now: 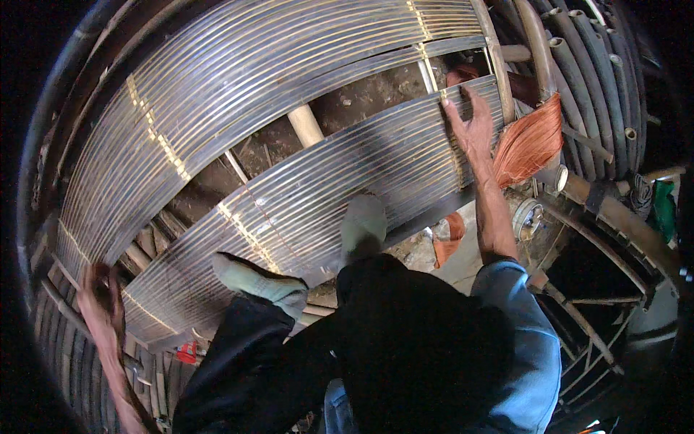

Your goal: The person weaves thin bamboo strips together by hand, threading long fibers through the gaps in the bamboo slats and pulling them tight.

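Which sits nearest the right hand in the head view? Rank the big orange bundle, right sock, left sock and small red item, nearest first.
From the right hand:
1. Big orange bundle: just to its right.
2. Right sock: lower left, near picture centre.
3. Left sock: farther left and lower.
4. Small red item: farthest, toward the lower left.

Light blue sleeve ending near the right elbow, fabric creased, right forearm bare below it, loose black trousers, folds lost in shadow, pale grey-green socks with rounded toes, small patch of blue cloth beside the black
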Tool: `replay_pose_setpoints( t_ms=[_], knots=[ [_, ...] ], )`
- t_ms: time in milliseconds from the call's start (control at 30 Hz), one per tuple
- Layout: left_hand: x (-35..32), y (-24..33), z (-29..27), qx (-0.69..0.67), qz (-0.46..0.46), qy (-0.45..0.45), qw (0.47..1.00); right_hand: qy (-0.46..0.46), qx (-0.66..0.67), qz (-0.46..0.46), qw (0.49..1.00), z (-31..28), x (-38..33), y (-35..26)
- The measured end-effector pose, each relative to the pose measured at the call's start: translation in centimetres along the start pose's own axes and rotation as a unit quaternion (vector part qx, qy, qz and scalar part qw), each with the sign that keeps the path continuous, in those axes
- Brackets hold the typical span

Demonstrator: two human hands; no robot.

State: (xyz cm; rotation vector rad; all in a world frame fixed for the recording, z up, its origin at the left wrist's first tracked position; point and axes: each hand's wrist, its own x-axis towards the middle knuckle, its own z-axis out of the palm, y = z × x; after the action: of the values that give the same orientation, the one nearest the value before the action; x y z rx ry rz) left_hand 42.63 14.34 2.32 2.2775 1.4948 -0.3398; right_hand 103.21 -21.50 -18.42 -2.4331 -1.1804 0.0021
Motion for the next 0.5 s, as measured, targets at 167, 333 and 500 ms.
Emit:
replay_pose_setpoints(
  t_ms=[167, 333, 500],
  knots=[
    [7.8, 19.7, 6.5, -0.066, 0.259, -0.077, 0.961, 0.034, -0.044, 0.031, 0.998, 0.2, -3.6, 1.9],
    [9.5, 35.0, 17.4, -0.081, 0.485, -0.089, 0.866, 0.009, -0.043, 0.106, 0.993, -0.1, -2.9, 0.9],
    [6.0, 43.5, 26.0, -0.371, 0.426, -0.106, 0.818, -0.115, 0.193, 0.228, 0.947, -6.2, -1.4, -3.3]
  ],
)
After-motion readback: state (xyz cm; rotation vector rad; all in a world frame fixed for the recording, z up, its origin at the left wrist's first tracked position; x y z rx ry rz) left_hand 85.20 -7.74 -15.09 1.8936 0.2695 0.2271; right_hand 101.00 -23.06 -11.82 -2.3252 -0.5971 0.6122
